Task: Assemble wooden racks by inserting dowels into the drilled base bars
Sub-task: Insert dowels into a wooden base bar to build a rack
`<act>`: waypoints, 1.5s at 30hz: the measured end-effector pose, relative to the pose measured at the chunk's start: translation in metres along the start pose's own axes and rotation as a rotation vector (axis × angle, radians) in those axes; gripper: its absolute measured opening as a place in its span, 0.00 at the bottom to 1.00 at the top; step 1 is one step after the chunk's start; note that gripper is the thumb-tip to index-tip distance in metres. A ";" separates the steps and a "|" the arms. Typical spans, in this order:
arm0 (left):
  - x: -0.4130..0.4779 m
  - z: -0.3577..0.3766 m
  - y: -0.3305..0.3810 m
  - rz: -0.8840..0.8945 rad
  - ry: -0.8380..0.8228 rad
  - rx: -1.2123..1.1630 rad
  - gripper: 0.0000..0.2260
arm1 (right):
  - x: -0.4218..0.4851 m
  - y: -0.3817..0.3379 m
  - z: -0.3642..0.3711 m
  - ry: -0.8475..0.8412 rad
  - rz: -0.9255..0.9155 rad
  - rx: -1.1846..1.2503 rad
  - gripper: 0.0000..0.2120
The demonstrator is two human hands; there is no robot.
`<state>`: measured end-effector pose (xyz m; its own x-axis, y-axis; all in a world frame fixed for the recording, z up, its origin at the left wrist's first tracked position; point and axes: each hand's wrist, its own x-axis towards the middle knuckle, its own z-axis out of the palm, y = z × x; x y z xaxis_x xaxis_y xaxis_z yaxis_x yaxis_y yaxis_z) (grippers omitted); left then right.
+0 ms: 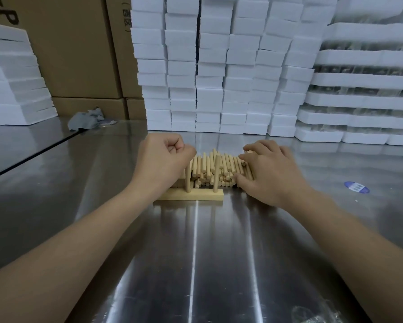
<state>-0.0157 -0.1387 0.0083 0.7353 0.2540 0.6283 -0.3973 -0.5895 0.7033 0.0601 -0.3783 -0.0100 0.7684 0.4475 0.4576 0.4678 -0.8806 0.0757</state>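
Observation:
A light wooden base bar lies on the steel table, close in front of me. Two dowels stand upright in it, the left dowel and the right dowel. My left hand is closed into a fist right over the left dowel, whose top is hidden behind the fist. No object shows inside the fist. Behind the bar lies a pile of loose dowels. My right hand rests on the pile's right end, fingers loosely bent over the dowels and thumb against their near ends.
Stacks of white foam blocks wall off the back and right; more white foam stands at the left. Cardboard boxes rise at the back left, with a crumpled grey rag below. A blue sticker lies on the table.

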 end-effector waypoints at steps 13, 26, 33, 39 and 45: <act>0.001 0.001 0.000 0.038 -0.010 0.018 0.17 | -0.001 -0.002 -0.001 0.000 -0.019 -0.012 0.18; 0.001 -0.001 -0.001 0.073 -0.025 0.023 0.18 | 0.000 0.004 -0.009 -0.042 -0.070 0.027 0.27; 0.002 -0.002 -0.003 0.061 -0.049 -0.014 0.20 | -0.002 0.001 -0.017 -0.055 -0.102 0.088 0.28; 0.007 -0.002 -0.005 -0.043 -0.083 -0.137 0.22 | -0.003 -0.018 -0.031 -0.144 -0.159 0.524 0.18; 0.009 -0.004 -0.001 -0.220 -0.154 -0.316 0.21 | -0.006 -0.032 -0.026 -0.306 -0.097 0.665 0.11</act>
<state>-0.0109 -0.1328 0.0142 0.8853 0.2163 0.4116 -0.3529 -0.2638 0.8977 0.0294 -0.3568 0.0077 0.7519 0.6277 0.2014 0.6314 -0.5979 -0.4939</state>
